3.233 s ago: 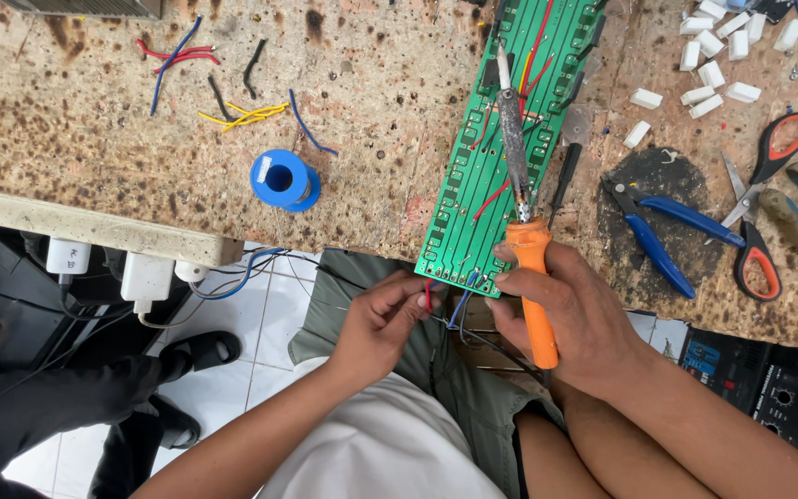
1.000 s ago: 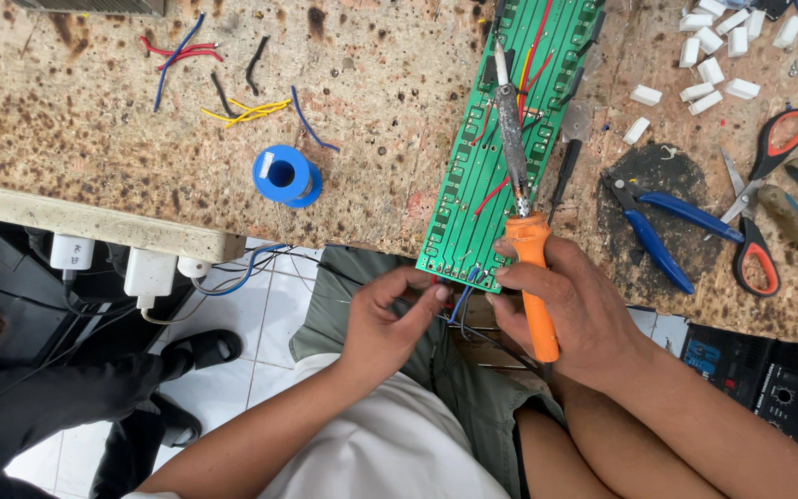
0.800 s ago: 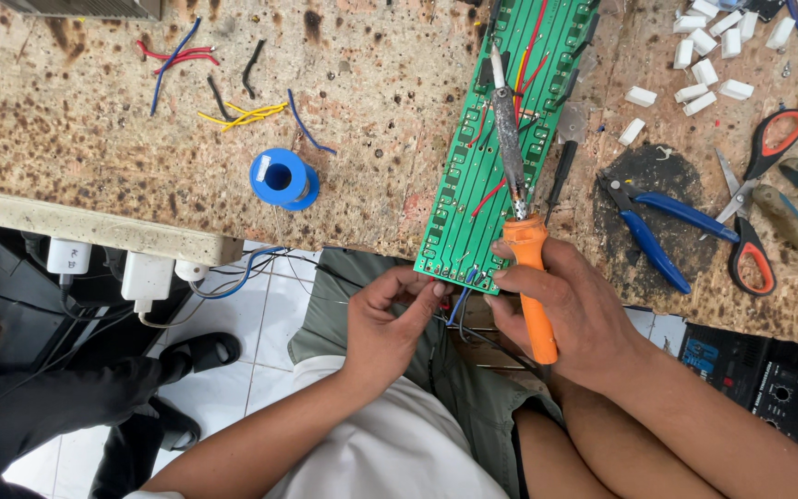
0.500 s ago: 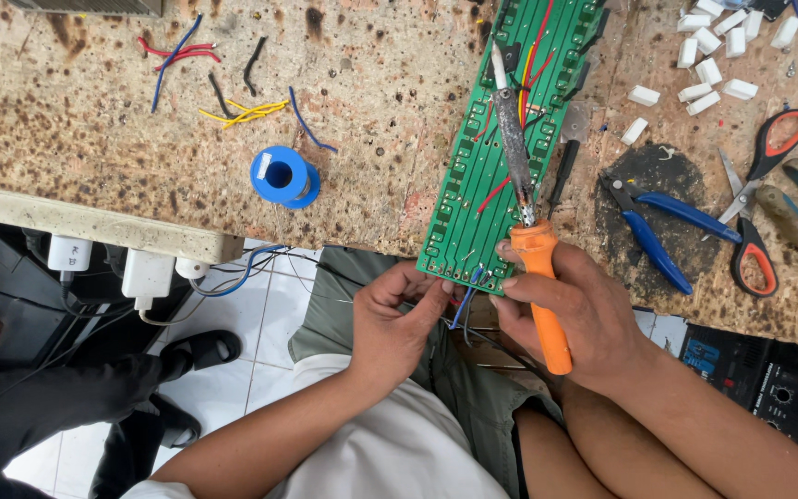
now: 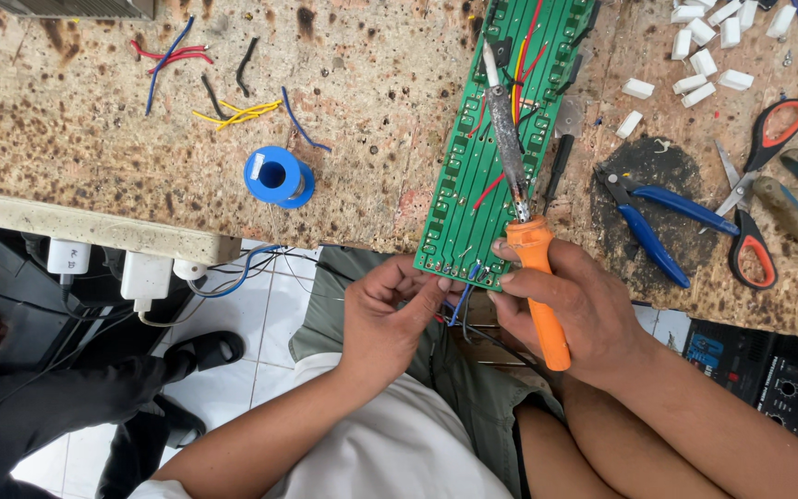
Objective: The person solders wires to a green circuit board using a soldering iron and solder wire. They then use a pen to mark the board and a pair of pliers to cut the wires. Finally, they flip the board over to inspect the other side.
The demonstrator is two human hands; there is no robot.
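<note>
A long green circuit board (image 5: pixel 473 185) lies on the speckled workbench, its near end hanging over the edge. My right hand (image 5: pixel 576 314) grips a soldering iron with an orange handle (image 5: pixel 539 277); its dark shaft lies along the board and points away from me. My left hand (image 5: pixel 390 319) pinches thin wires (image 5: pixel 459 298) that hang from the board's near end, fingers closed on them. Red, yellow and black wires run along the board.
A blue solder spool (image 5: pixel 277 176) stands left of the board. Wire scraps (image 5: pixel 219 88) lie far left. Blue pliers (image 5: pixel 662 217), red-handled scissors (image 5: pixel 755 199) and white connectors (image 5: pixel 704 51) lie to the right. A white power strip (image 5: pixel 103 240) hangs below the bench edge. Another person's legs (image 5: pixel 57 397) are bottom left.
My left hand has closed in on the wires at the board's near end. My right hand has shifted slightly with the soldering iron; the board has stayed in place.
</note>
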